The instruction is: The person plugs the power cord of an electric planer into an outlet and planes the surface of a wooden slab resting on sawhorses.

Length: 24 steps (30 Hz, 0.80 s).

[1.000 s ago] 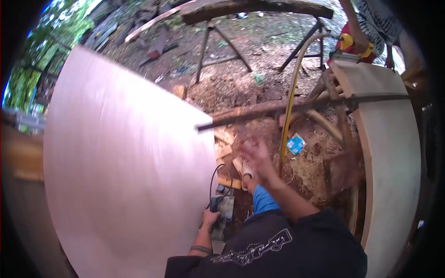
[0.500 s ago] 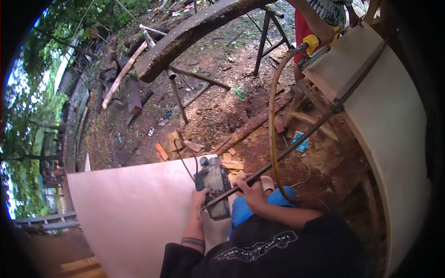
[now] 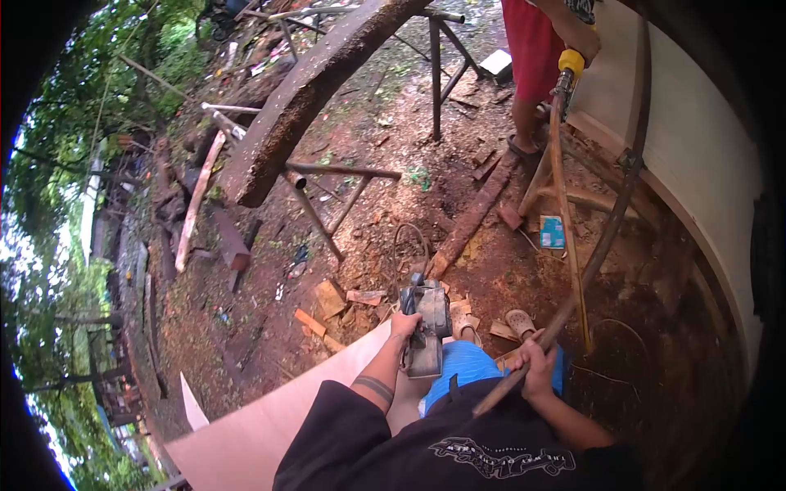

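Left grip (image 3: 404,324): closed round the tool's handle; clamped on it.
Tool (image 3: 424,358): in the left grip, its body just right of the fingers; near the board's edge, though I cannot tell whether they touch.
Cord (image 3: 409,226): a thin loop beyond the left grip; seemingly the tool's, but the join is hidden.
Board (image 3: 278,417): below and left of the left grip, pale and broad.
Right grip (image 3: 537,365): clamped on the bar near its close end; no gap shows at the fingers.
Bar (image 3: 608,229): aslant through the right grip; short end below left, in front of the shirt; long end up and right, across the view of the panel (image 3: 696,147).
Hose (image 3: 566,213): beyond the right grip, crossing the bar in view; contact unclear.
Co-worker's hand (image 3: 580,39): well beyond the right grip, on a yellow fitting (image 3: 571,62).
Scraps (image 3: 332,299): on the ground beyond and left of the left grip; poor footing if stepped on.
Bar risk: held so near one end, it could swing and knock the panel or foul the hose.
Tool risk: one-handed hold; a tilt could gouge the board, a snagged cord could jerk it.
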### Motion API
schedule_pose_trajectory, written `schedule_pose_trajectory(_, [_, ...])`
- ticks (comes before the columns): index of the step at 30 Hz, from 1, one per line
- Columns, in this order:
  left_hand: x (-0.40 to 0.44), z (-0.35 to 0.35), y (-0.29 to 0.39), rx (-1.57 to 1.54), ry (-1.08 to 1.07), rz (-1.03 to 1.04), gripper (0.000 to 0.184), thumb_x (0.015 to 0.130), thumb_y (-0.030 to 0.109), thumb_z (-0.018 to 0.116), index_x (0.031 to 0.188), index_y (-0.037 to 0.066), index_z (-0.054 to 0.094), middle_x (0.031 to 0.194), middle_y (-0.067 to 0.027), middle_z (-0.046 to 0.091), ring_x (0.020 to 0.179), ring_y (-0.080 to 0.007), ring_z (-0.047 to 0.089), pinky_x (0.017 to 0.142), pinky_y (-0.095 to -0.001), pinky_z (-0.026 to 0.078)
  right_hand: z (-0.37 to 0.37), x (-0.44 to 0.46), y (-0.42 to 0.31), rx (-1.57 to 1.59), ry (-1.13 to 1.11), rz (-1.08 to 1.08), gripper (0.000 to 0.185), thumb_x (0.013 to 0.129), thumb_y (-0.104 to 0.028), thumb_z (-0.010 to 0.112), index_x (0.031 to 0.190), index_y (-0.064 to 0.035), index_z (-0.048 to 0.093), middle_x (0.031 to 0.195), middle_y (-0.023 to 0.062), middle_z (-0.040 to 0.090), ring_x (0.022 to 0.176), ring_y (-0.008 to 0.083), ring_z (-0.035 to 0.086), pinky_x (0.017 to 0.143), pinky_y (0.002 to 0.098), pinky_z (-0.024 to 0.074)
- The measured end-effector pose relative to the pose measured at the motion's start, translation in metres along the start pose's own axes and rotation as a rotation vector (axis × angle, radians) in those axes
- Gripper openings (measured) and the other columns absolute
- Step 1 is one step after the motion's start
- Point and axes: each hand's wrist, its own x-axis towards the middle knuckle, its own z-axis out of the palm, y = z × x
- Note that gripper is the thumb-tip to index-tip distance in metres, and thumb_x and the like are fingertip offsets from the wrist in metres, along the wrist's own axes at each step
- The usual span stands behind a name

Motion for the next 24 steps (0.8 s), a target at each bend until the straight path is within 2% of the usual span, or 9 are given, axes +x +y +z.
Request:
schedule_pose_trajectory(2, [0.028, -0.004, -0.004, 0.096, -0.051, -0.022, 0.011, 0.069, 0.005, 0.064, 0.076, -0.003, 0.060, 0.060, -0.0096, 0.060, 0.047, -0.0182, 0.058, 0.043, -0.0327, 0.047, 0.005, 0.000, -0.001, -0.034, 0.066, 0.006, 0.019, 0.088, -0.012, 0.052, 0.099, -0.0111, 0.036, 0.065, 0.0022, 0.038, 0.048, 0.0123, 0.043, 0.046, 0.0310, 0.0465])
schedule_pose_trajectory(7, [0.097, -0.020, -0.021, 0.258, -0.107, -0.020, 0.009, 0.068, 0.006, 0.061, 0.064, -0.001, 0.058, 0.057, -0.0098, 0.058, 0.045, -0.0200, 0.057, 0.044, -0.0356, 0.047, 0.005, -0.003, 0.003, -0.037, 0.084, -0.032, 0.016, 0.086, -0.015, 0.051, 0.095, -0.0112, 0.038, 0.064, 0.0007, 0.038, 0.049, 0.0122, 0.043, 0.043, 0.0305, 0.0451])
schedule_pose_trajectory(12, [0.108, -0.037, 0.003, 0.119, -0.099, -0.108, 0.008, 0.066, 0.005, 0.061, 0.063, -0.001, 0.056, 0.057, -0.0100, 0.056, 0.047, -0.0200, 0.055, 0.045, -0.0349, 0.047, 0.010, -0.006, 0.003, -0.043, 0.144, -0.068, 0.013, 0.087, -0.015, 0.051, 0.092, -0.0101, 0.039, 0.061, 0.0007, 0.038, 0.047, 0.0110, 0.044, 0.041, 0.0292, 0.0440])
schedule_pose_trajectory(13, [0.119, -0.041, 0.004, 0.042, -0.063, -0.131, 0.015, 0.060, 0.010, 0.065, 0.063, -0.004, 0.060, 0.060, -0.0100, 0.062, 0.049, -0.0190, 0.058, 0.048, -0.0303, 0.046, 0.010, -0.005, 0.003, -0.046, 0.136, -0.076, 0.013, 0.087, -0.015, 0.051, 0.092, -0.0099, 0.040, 0.061, 0.0007, 0.039, 0.047, 0.0109, 0.043, 0.041, 0.0291, 0.0437])
schedule_pose_trajectory(16, [0.127, -0.049, 0.027, -0.274, -0.003, -0.206, 0.009, 0.066, 0.002, 0.059, 0.071, -0.005, 0.056, 0.062, -0.0118, 0.058, 0.048, -0.0209, 0.056, 0.043, -0.0341, 0.046, 0.004, 0.000, 0.010, -0.049, 0.135, -0.093, 0.014, 0.087, -0.016, 0.051, 0.092, -0.0093, 0.040, 0.060, 0.0005, 0.039, 0.045, 0.0109, 0.043, 0.040, 0.0288, 0.0428])
schedule_pose_trajectory(18, [0.157, -0.060, 0.027, -0.441, -0.072, -0.238, 0.007, 0.072, -0.002, 0.055, 0.077, -0.006, 0.053, 0.066, -0.0113, 0.055, 0.048, -0.0209, 0.055, 0.040, -0.0301, 0.047, 0.002, 0.000, 0.012, -0.059, 0.136, -0.102, 0.014, 0.087, -0.016, 0.052, 0.092, -0.0090, 0.041, 0.059, 0.0004, 0.040, 0.044, 0.0112, 0.043, 0.039, 0.0290, 0.0419])
schedule_pose_trajectory(22, [0.177, -0.078, 0.058, -0.552, 0.060, -0.229, 0.007, 0.073, -0.005, 0.052, 0.079, -0.005, 0.049, 0.063, -0.0114, 0.051, 0.048, -0.0208, 0.053, 0.039, -0.0310, 0.048, 0.007, 0.000, 0.012, -0.066, 0.173, -0.108, 0.013, 0.088, -0.017, 0.052, 0.088, -0.0084, 0.042, 0.058, 0.0005, 0.041, 0.043, 0.0110, 0.044, 0.037, 0.0289, 0.0413])
schedule_pose_trajectory(23, [0.196, -0.086, 0.056, -0.590, -0.042, -0.207, 0.009, 0.073, -0.006, 0.051, 0.081, -0.005, 0.047, 0.062, -0.0109, 0.049, 0.047, -0.0207, 0.052, 0.039, -0.0314, 0.047, 0.006, 0.001, 0.012, -0.074, 0.165, -0.117, 0.013, 0.088, -0.017, 0.053, 0.087, -0.0095, 0.043, 0.057, 0.0004, 0.041, 0.043, 0.0109, 0.044, 0.037, 0.0285, 0.0407])
schedule_pose_trajectory(24, [0.199, -0.090, 0.065, -0.526, 0.012, -0.211, 0.010, 0.073, -0.006, 0.052, 0.082, -0.004, 0.048, 0.061, -0.0105, 0.048, 0.046, -0.0200, 0.051, 0.039, -0.0309, 0.046, 0.006, 0.001, 0.014, -0.080, 0.163, -0.120, 0.013, 0.089, -0.018, 0.053, 0.087, -0.0106, 0.043, 0.057, 0.0003, 0.041, 0.042, 0.0107, 0.043, 0.037, 0.0280, 0.0401])
